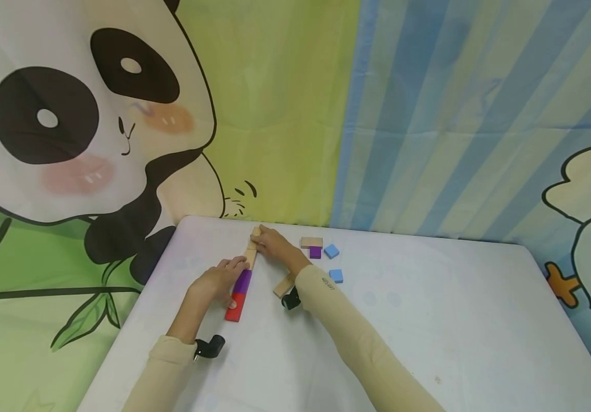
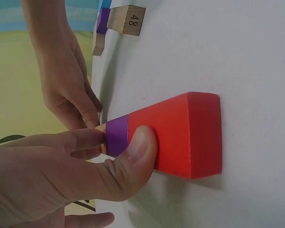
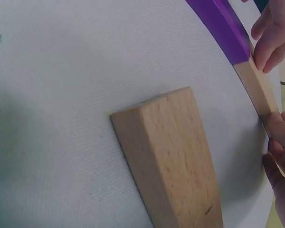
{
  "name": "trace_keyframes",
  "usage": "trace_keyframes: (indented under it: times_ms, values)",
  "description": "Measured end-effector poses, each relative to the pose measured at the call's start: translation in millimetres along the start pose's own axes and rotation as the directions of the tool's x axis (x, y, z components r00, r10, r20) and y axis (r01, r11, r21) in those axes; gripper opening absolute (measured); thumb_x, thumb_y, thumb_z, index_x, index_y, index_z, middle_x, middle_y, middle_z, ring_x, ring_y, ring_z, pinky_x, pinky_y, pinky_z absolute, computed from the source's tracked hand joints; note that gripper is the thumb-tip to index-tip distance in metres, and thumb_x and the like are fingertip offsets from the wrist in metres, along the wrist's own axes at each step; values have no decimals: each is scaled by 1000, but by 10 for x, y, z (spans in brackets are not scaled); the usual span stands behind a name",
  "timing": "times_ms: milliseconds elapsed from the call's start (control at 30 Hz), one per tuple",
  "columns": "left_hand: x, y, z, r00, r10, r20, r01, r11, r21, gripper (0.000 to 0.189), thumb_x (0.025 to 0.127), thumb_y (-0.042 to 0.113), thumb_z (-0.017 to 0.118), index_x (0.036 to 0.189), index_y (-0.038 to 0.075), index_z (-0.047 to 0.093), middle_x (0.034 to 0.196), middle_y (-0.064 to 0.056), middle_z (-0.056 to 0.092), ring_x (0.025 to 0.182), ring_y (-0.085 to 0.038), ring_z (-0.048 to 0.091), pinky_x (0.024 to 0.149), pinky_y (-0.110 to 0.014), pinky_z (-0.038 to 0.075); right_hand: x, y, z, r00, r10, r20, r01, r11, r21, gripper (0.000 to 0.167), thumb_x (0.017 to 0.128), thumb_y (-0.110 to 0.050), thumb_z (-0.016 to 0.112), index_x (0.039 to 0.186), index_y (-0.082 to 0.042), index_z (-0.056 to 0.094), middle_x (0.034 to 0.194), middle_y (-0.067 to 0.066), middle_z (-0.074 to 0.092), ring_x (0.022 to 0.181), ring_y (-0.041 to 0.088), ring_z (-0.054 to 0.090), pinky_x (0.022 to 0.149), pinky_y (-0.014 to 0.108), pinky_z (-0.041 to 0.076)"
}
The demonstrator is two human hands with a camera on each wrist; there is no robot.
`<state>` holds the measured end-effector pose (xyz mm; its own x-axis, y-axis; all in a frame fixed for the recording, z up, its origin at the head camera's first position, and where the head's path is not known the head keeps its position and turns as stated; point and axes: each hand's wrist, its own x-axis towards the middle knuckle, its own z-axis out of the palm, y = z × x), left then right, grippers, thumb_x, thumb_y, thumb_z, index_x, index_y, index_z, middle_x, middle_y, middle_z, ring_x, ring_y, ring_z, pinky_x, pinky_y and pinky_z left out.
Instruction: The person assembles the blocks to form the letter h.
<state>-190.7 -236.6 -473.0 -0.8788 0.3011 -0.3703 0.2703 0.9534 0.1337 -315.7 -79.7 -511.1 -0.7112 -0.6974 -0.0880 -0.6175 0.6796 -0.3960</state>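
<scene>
A straight row of blocks runs away from me on the table's left side. Its near end is a red block (image 1: 235, 313), followed by a purple block (image 1: 242, 281) and plain wooden blocks (image 1: 250, 257). My left hand (image 1: 217, 281) lies along the row. Its thumb (image 2: 141, 145) rests on the red block and its straight fingers touch the row near the purple-to-wood joint. At the far end, my right hand (image 1: 276, 245) pinches a wooden block (image 1: 256, 231), partly hidden by the fingers. Under the right wrist lies a loose wooden block (image 3: 180, 156).
Right of the row, near the table's back edge, lie a wooden block (image 1: 312, 242), a small purple block (image 1: 315, 253) and two blue blocks, one farther back (image 1: 332, 251) and one nearer (image 1: 336, 276). A printed curtain (image 1: 274, 114) hangs behind the white table (image 1: 429, 320).
</scene>
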Motion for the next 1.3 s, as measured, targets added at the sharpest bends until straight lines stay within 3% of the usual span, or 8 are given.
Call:
trace_keyframes:
  times_ms: [467, 667, 800, 900, 1000, 1167, 1300]
  values:
    - [-17, 5, -17, 1000, -11, 6, 12, 1000, -12, 97, 67, 20, 88, 147, 6, 36, 157, -14, 29, 139, -41, 36, 108, -59, 39, 34, 21, 17, 1000, -5, -25, 7, 997, 73, 38, 100, -15, 53, 138, -10, 51, 155, 25, 30, 143, 36, 35, 120, 40, 28]
    - [67, 42, -14, 1000, 20, 18, -19, 1000, -12, 93, 69, 18, 88, 146, 6, 36, 157, -15, 29, 138, -40, 37, 106, -58, 41, -67, 99, -74, 1000, -6, -25, 8, 997, 78, 41, 100, -7, 49, 141, -8, 50, 157, 26, 25, 146, 38, 29, 120, 44, 28]
    - [100, 51, -27, 999, 25, 19, -25, 1000, -9, 95, 68, 20, 88, 146, 6, 37, 157, -15, 29, 138, -40, 37, 106, -58, 41, -229, 143, -162, 998, 30, -61, -22, 991, 133, 45, 101, -11, 49, 145, -11, 45, 159, 22, 22, 145, 37, 31, 118, 47, 31]
    - [103, 61, -28, 1000, 20, 15, -19, 1000, -22, 95, 68, 19, 88, 146, 6, 36, 157, -15, 29, 139, -40, 37, 107, -59, 41, -517, 178, -207, 994, -10, -108, 29, 983, 182, 43, 100, -17, 52, 143, -9, 48, 156, 20, 31, 143, 35, 35, 117, 48, 34]
    - [79, 64, -5, 1000, 1, 19, 0, 999, -43, 96, 68, 18, 88, 147, 6, 35, 158, -14, 29, 139, -40, 36, 107, -59, 41, -968, 196, -186, 984, -79, -162, 110, 975, 193, 38, 99, -17, 55, 135, -5, 55, 150, 21, 42, 139, 35, 42, 113, 49, 38]
    - [61, 44, 36, 1000, -11, 22, 12, 999, -51, 96, 69, 17, 87, 149, 6, 34, 158, -14, 28, 140, -40, 35, 107, -59, 41, -1804, 204, -105, 974, -48, -220, 91, 977, 191, 38, 97, -20, 60, 132, -6, 58, 145, 16, 48, 134, 32, 48, 108, 48, 44]
    - [81, 20, 35, 1000, -12, 16, 13, 999, -46, 96, 71, 18, 86, 150, 8, 33, 159, -13, 27, 141, -39, 35, 107, -57, 42, -2338, 227, -29, 939, -12, -344, 74, 983, 167, 40, 91, -17, 67, 130, -7, 60, 140, 13, 54, 130, 30, 52, 103, 47, 49]
